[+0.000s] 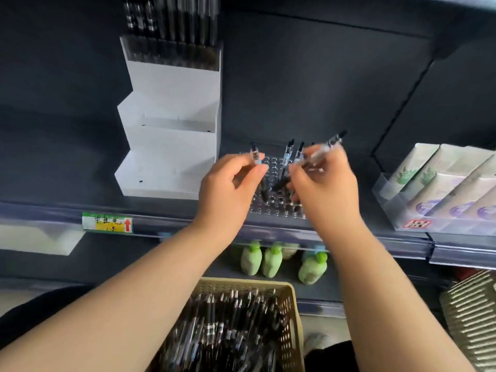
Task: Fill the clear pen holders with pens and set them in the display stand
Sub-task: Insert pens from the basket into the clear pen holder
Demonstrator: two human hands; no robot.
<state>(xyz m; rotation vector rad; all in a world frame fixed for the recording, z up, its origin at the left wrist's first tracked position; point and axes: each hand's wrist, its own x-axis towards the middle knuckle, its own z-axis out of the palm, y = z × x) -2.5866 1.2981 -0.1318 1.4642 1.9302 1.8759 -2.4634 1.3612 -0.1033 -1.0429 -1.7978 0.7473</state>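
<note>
A clear pen holder (276,202) with rows of round holes sits on the dark shelf, between my two hands. My left hand (228,189) pinches one pen (255,154) upright over the holder's left side. My right hand (324,189) grips several pens (326,149), which fan up and to the right. A few pens (288,154) stand in the holder's back holes. To the left stands the white stepped display stand (171,135), its lower steps bare, with a holder of dark pens (171,22) in its top tier.
A tan basket (292,312) full of loose pens sits below my arms. Green bottles (271,259) stand on the lower shelf. A clear tray of boxed goods (445,189) is on the right. A price label (107,222) is on the shelf's edge.
</note>
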